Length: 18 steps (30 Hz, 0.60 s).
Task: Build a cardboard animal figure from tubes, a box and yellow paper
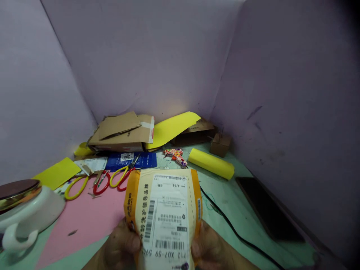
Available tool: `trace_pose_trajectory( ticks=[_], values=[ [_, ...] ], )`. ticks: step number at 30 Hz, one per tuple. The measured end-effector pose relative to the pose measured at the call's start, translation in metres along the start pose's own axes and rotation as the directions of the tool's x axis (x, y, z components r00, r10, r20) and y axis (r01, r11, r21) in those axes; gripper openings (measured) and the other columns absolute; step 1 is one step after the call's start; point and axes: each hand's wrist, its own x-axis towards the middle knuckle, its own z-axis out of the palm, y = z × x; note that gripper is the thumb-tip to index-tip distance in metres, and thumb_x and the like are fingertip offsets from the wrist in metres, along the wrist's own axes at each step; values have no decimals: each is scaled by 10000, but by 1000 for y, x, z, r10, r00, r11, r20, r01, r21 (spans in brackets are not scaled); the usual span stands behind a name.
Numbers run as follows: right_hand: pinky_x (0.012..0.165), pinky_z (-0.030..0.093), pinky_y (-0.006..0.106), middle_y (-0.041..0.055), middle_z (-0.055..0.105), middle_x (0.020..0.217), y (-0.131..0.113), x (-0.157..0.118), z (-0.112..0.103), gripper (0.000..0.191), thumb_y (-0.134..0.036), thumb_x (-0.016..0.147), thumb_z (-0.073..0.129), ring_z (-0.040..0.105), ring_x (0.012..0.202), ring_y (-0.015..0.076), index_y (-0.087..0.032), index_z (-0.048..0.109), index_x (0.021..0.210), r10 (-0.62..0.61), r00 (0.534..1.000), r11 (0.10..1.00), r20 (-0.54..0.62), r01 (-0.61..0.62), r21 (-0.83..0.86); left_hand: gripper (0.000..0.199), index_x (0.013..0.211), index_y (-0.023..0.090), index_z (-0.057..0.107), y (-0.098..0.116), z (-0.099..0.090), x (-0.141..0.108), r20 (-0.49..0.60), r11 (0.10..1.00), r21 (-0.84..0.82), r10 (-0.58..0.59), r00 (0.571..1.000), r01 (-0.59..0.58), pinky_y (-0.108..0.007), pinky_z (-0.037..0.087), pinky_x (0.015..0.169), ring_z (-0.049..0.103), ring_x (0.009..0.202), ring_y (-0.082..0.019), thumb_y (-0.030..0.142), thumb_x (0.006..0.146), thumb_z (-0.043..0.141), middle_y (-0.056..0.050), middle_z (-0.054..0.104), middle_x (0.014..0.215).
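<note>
A yellow-and-cream parcel with a white shipping label and barcodes faces me, its printing upside down in part. My left hand grips its lower left edge, thumb on the front. On the opposite edge, my right hand holds it the same way. The fingers behind the parcel are hidden. Beyond its upper left corner lie red-handled scissors and yellow-handled scissors on pink paper.
Flattened cardboard and a yellow sheet lie at the back wall. A yellow roll, a patterned glue gun, a black cable and a dark phone-like slab are rightward. A white mug lies left.
</note>
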Motion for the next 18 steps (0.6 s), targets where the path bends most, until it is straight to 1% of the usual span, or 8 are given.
trace_pose_trajectory(
  ticks=[5, 9, 11, 12, 14, 15, 16, 18],
  values=[
    [850, 501, 402, 117, 710, 994, -29, -7, -20, 510, -217, 583, 798, 664, 942, 261, -131, 641, 1061, -41, 998, 948, -55, 22, -318, 389, 974, 154, 723, 11, -17, -5, -179, 926, 377, 34, 983, 37, -457, 538, 803, 674, 904, -340, 232, 598, 788, -121, 741, 942],
    [696, 533, 308, 57, 720, 816, -74, -18, -12, 243, -312, 703, 710, 678, 765, 199, -155, 671, 885, -302, 928, 723, -219, 73, -687, 427, 954, 154, 706, 30, -21, 11, -368, 720, 691, 268, 890, 69, -468, 540, 797, 658, 934, -354, 330, 575, 794, -131, 733, 969],
    [614, 524, 278, 49, 704, 734, -93, -21, 12, 164, -310, 772, 626, 661, 683, 184, -153, 669, 786, -462, 867, 450, -187, 47, -892, 564, 1145, 166, 603, 42, -13, 21, -397, 561, 827, 542, 741, 34, -494, 499, 868, 612, 1034, -346, 401, 648, 728, -148, 671, 1120],
    [571, 507, 258, 42, 691, 685, -98, -22, 26, 165, -282, 805, 580, 645, 631, 170, -156, 672, 750, -552, 827, 212, -109, 13, -977, 644, 1257, 181, 504, 47, -7, 23, -372, 428, 903, 722, 583, 45, -508, 462, 917, 571, 1102, -335, 408, 685, 693, -155, 611, 1213],
    [584, 509, 265, 34, 698, 686, -94, -19, 49, 206, -174, 833, 485, 637, 593, 161, -178, 687, 876, -607, 783, -254, 136, -29, -967, 789, 1392, 203, 300, 51, 6, 20, -155, 110, 979, 947, 282, 170, -515, 392, 990, 489, 1199, -315, 375, 716, 667, -163, 490, 1337],
    [569, 510, 273, 57, 719, 755, -84, -16, 55, 265, -130, 817, 451, 650, 613, 177, -173, 678, 947, -593, 758, -468, 273, -48, -882, 823, 1418, 206, 236, 49, 12, 15, 5, -53, 978, 973, 232, 202, -505, 382, 1002, 462, 1224, -311, 345, 725, 657, -166, 440, 1375],
    [540, 510, 279, 92, 730, 829, -69, -12, 56, 290, -106, 793, 457, 668, 655, 207, -152, 668, 986, -534, 772, -642, 345, -104, -760, 834, 1426, 212, 211, 43, 15, 7, 170, -235, 946, 946, 274, 223, -498, 380, 1004, 452, 1229, -311, 324, 724, 648, -161, 421, 1386],
    [473, 501, 288, 118, 732, 803, -28, -5, 47, 276, -99, 743, 515, 664, 599, 228, -107, 665, 975, -453, 813, -805, 366, -196, -560, 575, 1363, 270, 363, 23, 17, -10, 421, -598, 779, 722, 549, 188, -500, 263, 1071, 399, 1272, -290, 262, 805, 501, -99, 448, 1374]
  ],
)
